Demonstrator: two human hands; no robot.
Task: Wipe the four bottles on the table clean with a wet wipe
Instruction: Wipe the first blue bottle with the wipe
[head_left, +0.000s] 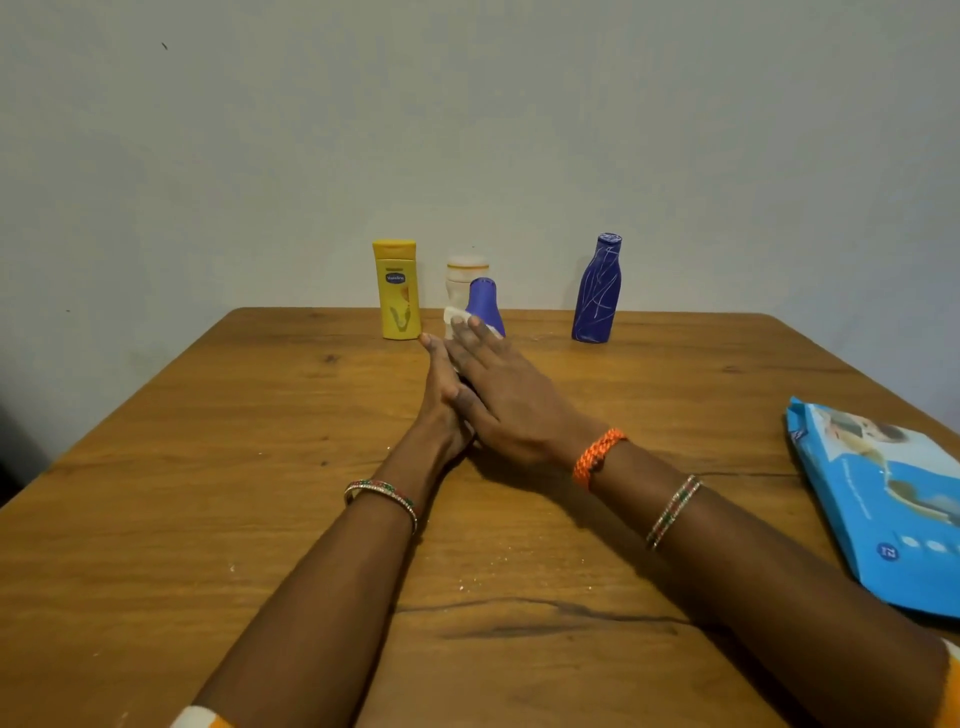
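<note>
Four bottles are at the far side of the wooden table (208, 493). A yellow lotion bottle (397, 291) stands at the left, with a white bottle (466, 273) just right of it. A tall dark blue bottle (597, 291) stands further right. My two hands meet around a small blue bottle (485, 304), and only its upper part shows. My left hand (441, 395) holds it from the left and below. My right hand (498, 395) lies over it with fingers stretched, pressing a white wet wipe (453, 314) against its side.
A light blue pack of wet wipes (883, 499) lies flat at the table's right edge. A plain wall rises right behind the bottles. Small white crumbs dot the tabletop near my forearms.
</note>
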